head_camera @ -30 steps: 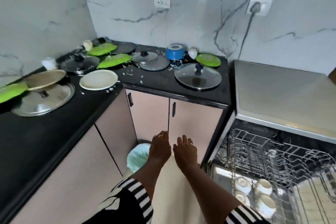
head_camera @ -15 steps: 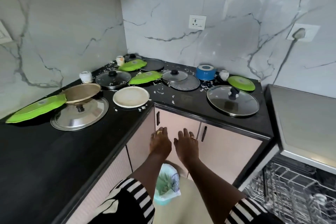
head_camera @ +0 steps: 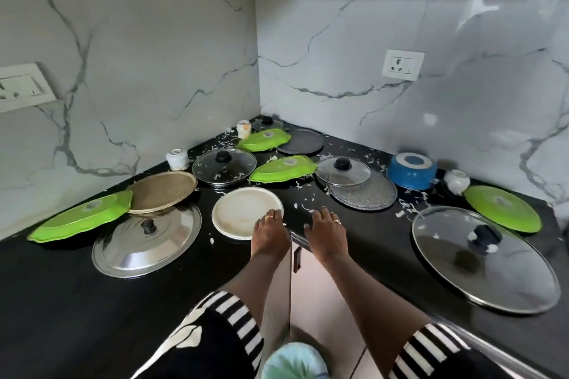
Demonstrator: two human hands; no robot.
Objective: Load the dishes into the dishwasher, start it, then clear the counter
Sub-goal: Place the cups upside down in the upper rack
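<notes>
Fingers (head_camera: 320,215) straight and empty, left hand (head_camera: 270,235) over cream plate (head_camera: 241,212), right hand (head_camera: 325,232) beside scraps (head_camera: 303,206).

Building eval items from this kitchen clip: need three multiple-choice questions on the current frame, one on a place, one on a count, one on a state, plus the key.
1. Where is the blue pot?
A) against the wall below the socket
B) on the floor
C) inside a cupboard

2. How many green lids lie on the counter?
A) two
B) four
C) six

3. How are the left hand and right hand?
A) both open, holding nothing
B) both clenched in fists
C) clasped together

Key:
1 A: it stands at the wall under the socket.
2 B: one far left, two near the corner, one far right.
3 A: fingers straight, side by side at the counter's edge, nothing held.
</notes>
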